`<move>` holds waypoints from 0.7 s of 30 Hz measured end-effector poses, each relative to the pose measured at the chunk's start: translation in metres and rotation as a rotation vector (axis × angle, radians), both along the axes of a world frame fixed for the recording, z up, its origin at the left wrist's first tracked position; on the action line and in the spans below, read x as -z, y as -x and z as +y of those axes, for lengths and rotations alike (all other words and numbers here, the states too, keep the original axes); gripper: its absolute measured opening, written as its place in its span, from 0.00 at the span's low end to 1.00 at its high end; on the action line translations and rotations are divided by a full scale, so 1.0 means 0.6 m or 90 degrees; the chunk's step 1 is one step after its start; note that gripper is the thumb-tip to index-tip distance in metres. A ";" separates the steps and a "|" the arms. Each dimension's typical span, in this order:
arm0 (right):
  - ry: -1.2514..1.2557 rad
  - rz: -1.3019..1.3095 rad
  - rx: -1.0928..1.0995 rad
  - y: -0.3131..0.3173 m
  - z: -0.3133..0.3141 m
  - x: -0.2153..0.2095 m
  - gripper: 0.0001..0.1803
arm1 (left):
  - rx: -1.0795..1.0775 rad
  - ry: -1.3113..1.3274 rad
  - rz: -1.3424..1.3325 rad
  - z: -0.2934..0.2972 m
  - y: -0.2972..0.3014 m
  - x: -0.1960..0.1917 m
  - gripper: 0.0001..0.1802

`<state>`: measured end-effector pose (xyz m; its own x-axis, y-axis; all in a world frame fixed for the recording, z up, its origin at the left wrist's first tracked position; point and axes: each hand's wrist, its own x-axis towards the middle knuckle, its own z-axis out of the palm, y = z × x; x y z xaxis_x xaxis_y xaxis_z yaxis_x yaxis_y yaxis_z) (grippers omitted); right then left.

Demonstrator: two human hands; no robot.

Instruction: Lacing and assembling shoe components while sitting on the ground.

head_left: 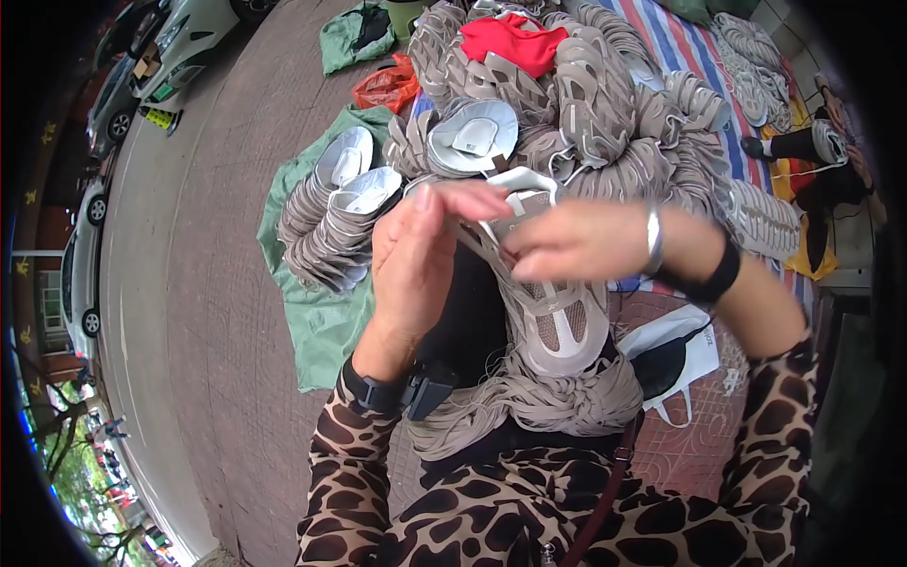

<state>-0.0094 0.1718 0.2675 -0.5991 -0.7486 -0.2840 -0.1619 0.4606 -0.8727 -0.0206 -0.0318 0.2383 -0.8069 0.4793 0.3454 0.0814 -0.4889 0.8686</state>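
A beige-grey sneaker upper (567, 331) rests across my lap, its toe toward me and its white-lined collar away from me. My left hand (416, 260) is over the upper's left side, fingers stretched to the right and slightly blurred, with nothing visible in them. From the right, my right hand (595, 241) reaches across the lacing area. Motion smears its fingers, so I cannot see whether they hold a lace. Beneath the toe, a thick bundle of beige shoelaces (576, 406) is draped over my lap.
Beyond my hands lies a heap of nested shoe uppers (595, 94) with a red cloth (515, 42) on top. More stacked uppers (326, 222) sit on a green sack (326, 331) at left. A white bag (694, 354) lies at right. Another person's leg (794, 144) shows far right.
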 end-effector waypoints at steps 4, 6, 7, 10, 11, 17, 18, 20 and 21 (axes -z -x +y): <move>0.238 -0.151 0.184 -0.044 -0.025 0.003 0.14 | -0.082 0.003 0.010 -0.009 0.017 -0.046 0.23; 0.469 -0.130 0.324 -0.053 -0.012 -0.016 0.26 | -0.084 -0.047 -0.011 -0.034 0.034 -0.057 0.23; 0.523 -0.152 0.387 -0.059 -0.003 -0.036 0.31 | -0.091 -0.075 -0.031 -0.041 0.037 -0.066 0.22; 0.686 -0.295 0.356 -0.063 0.011 -0.029 0.33 | -0.100 -0.134 -0.105 -0.060 0.036 -0.090 0.23; 0.683 -0.297 0.351 -0.067 0.026 -0.045 0.33 | -0.122 -0.127 -0.142 -0.078 0.039 -0.096 0.23; 0.343 -0.052 0.501 -0.116 0.274 -0.085 0.30 | -0.170 -0.174 -0.389 -0.344 0.072 -0.062 0.21; 0.386 -0.022 0.572 -0.130 0.332 -0.082 0.30 | -0.245 -0.144 -0.416 -0.380 0.067 -0.057 0.21; 0.489 0.042 0.698 -0.159 0.431 -0.054 0.31 | -0.395 -0.113 -0.461 -0.500 0.048 -0.021 0.22; 0.549 0.081 0.752 -0.176 0.480 -0.040 0.31 | -0.470 -0.116 -0.474 -0.585 0.033 0.004 0.22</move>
